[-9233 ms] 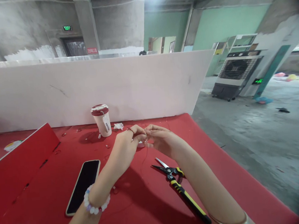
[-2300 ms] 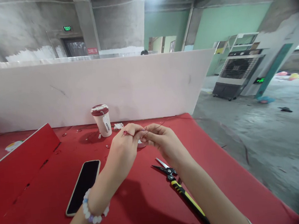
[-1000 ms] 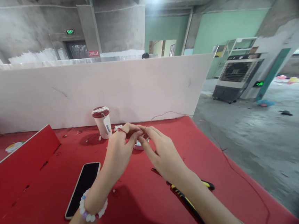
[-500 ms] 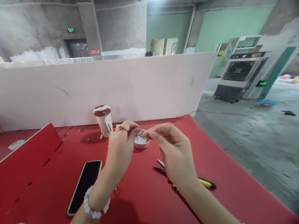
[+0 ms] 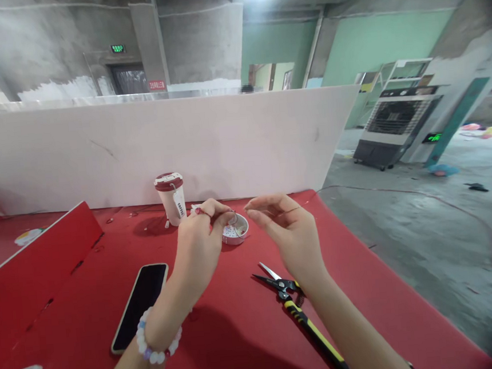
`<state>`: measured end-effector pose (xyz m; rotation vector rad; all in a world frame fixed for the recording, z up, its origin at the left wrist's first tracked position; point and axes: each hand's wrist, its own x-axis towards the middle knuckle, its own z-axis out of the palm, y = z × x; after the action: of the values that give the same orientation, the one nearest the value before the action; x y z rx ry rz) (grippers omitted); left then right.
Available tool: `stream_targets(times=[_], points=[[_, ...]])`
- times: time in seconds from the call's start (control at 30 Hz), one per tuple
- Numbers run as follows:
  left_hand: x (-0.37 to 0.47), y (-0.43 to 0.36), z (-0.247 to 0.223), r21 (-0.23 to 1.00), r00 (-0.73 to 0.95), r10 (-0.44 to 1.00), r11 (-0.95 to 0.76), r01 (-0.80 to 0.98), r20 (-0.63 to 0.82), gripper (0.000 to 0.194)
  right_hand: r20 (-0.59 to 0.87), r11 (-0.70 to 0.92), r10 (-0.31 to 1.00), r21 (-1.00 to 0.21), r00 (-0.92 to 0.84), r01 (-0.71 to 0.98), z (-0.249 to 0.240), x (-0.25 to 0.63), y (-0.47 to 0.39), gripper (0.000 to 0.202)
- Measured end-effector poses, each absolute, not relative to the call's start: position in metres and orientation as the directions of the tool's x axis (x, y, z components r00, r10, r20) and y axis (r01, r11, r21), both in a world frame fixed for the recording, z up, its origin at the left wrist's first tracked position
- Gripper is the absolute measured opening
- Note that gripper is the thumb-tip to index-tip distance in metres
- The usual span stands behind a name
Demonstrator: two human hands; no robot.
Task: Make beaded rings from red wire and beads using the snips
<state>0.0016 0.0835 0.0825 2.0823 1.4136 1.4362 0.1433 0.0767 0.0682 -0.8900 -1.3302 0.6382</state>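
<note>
My left hand [image 5: 201,234] is closed in a pinch on a thin dark cord [image 5: 236,218], of which a small loop shows at the fingertips. A ring with a red bead is on one of its fingers, and a bead bracelet [image 5: 146,345] circles the wrist. To its right, my right hand [image 5: 291,232] has thumb and forefinger pressed together; what they hold, if anything, is too small to tell. Just behind the fingertips stands a round white dish [image 5: 235,240] with small coloured spots. Below my right hand lie black and yellow shears [image 5: 303,317], blades apart.
A white cup [image 5: 172,201] with a dark red lid stands behind my left hand. A phone [image 5: 140,306] lies left of the left wrist. A white partition [image 5: 173,145] closes the back of the red table [image 5: 224,324]; a low red divider [image 5: 49,247] stands left.
My right hand has moved slightly right, away from my left fingertips, leaving a gap. More of the shears and the dish now shows. My left hand has stayed nearly still.
</note>
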Motion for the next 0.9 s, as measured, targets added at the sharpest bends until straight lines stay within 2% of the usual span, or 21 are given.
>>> stream_targets(times=[0.07, 0.17, 0.23, 0.37, 0.57, 0.7, 0.9], points=[[0.004, 0.082, 0.082, 0.649, 0.048, 0.813, -0.497, 0.576, 0.58, 0.013, 0.604, 0.56, 0.783, -0.788, 0.149, 0.256, 0.064, 0.139, 0.076, 0.007], [0.006, 0.08, 0.081, 0.654, 0.027, 0.804, -0.502, 0.566, 0.594, 0.015, 0.75, 0.617, 0.652, -0.608, 0.109, 0.499, 0.059, 0.131, 0.072, 0.007], [0.006, 0.08, 0.08, 0.658, 0.018, 0.794, -0.516, 0.548, 0.607, 0.014, 0.788, 0.614, 0.604, -0.554, 0.118, 0.562, 0.057, 0.127, 0.069, 0.011], [0.007, 0.08, 0.08, 0.712, 0.006, 0.802, -0.533, 0.457, 0.597, 0.015, 0.751, 0.595, 0.629, -0.631, 0.2, 0.498, 0.059, 0.121, 0.063, 0.013], [0.008, 0.077, 0.078, 0.736, -0.012, 0.781, -0.583, 0.344, 0.625, 0.012, 0.739, 0.626, 0.625, -0.667, 0.253, 0.403, 0.063, 0.12, 0.057, 0.01], [0.008, 0.076, 0.078, 0.752, -0.009, 0.791, -0.578, 0.316, 0.612, 0.01, 0.765, 0.621, 0.594, -0.633, 0.25, 0.462, 0.065, 0.12, 0.054, 0.011], [0.008, 0.079, 0.081, 0.745, 0.04, 0.823, -0.533, 0.4, 0.567, 0.018, 0.814, 0.624, 0.534, -0.562, 0.229, 0.543, 0.064, 0.118, 0.054, 0.014]])
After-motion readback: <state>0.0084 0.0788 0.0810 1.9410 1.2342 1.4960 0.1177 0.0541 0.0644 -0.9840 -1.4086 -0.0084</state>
